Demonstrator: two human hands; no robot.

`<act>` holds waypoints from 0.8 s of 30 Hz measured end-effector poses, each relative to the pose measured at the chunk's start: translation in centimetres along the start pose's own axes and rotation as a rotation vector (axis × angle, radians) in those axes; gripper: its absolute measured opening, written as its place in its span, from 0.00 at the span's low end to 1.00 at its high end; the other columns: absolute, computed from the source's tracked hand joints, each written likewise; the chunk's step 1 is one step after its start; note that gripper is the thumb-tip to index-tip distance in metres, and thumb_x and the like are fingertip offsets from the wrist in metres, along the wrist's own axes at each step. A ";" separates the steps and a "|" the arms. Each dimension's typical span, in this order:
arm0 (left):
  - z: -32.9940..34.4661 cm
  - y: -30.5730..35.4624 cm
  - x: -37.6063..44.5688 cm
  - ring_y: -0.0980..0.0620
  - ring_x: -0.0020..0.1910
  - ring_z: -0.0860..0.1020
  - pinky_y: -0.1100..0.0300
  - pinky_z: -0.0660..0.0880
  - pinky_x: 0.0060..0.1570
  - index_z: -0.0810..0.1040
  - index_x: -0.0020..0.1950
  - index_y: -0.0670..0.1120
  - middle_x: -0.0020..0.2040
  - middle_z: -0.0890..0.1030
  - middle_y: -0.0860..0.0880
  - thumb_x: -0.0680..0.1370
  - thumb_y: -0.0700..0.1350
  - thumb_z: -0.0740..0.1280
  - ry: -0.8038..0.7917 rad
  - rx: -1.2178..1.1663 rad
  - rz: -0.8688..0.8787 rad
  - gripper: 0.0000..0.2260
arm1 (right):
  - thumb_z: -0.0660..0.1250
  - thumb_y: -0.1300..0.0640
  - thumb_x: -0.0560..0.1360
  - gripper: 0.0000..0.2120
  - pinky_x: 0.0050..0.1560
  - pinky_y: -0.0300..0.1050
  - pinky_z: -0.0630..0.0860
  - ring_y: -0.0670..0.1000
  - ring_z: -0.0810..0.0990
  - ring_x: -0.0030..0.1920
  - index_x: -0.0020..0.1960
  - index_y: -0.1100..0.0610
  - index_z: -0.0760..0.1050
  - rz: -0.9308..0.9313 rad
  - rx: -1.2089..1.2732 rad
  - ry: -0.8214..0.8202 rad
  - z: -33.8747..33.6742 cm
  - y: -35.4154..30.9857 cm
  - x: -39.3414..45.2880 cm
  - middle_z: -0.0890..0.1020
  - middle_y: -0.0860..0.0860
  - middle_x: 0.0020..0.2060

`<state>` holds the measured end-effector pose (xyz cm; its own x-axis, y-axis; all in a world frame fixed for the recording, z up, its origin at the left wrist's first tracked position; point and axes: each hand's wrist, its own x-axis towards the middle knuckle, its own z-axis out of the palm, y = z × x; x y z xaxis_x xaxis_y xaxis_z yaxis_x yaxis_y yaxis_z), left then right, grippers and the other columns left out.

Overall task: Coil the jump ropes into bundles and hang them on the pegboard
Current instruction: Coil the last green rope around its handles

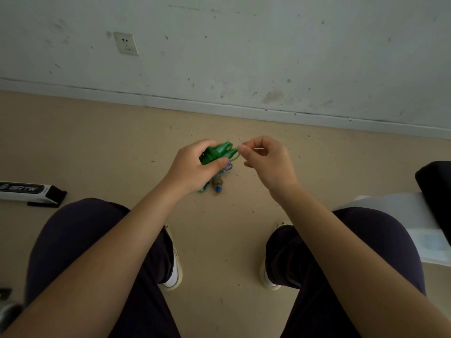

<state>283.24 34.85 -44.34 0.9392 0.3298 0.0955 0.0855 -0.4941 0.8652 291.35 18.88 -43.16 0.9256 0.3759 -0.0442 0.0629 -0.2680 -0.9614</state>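
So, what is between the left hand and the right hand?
In the head view, a thin loop of the green rope spans the short gap: the left hand grips the green bundle, and the right hand pinches the loop's end.

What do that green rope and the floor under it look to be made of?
The green rope, gripped by the left hand and pinched by the right hand, looks like glossy plastic or vinyl: light glints off its loops. The floor looks like smooth, matte beige vinyl or linoleum, though that is uncertain.

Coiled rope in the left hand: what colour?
Green coiled rope, gripped by the left hand; head view.
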 end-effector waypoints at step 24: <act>0.1 0.1 -0.3 0.58 0.22 0.76 0.65 0.69 0.22 0.78 0.60 0.52 0.31 0.83 0.55 0.78 0.50 0.72 -0.194 -0.136 -0.137 0.12 | 0.73 0.58 0.74 0.03 0.45 0.43 0.74 0.46 0.78 0.40 0.45 0.56 0.79 0.096 0.075 -0.226 -1.5 0.2 0.7 0.81 0.48 0.38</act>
<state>282.96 34.62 -44.35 0.9691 0.2197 -0.1119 0.1833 -0.3389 0.9228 292.56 17.73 -42.95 0.8185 0.5430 -0.1874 -0.0567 -0.2483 -0.9670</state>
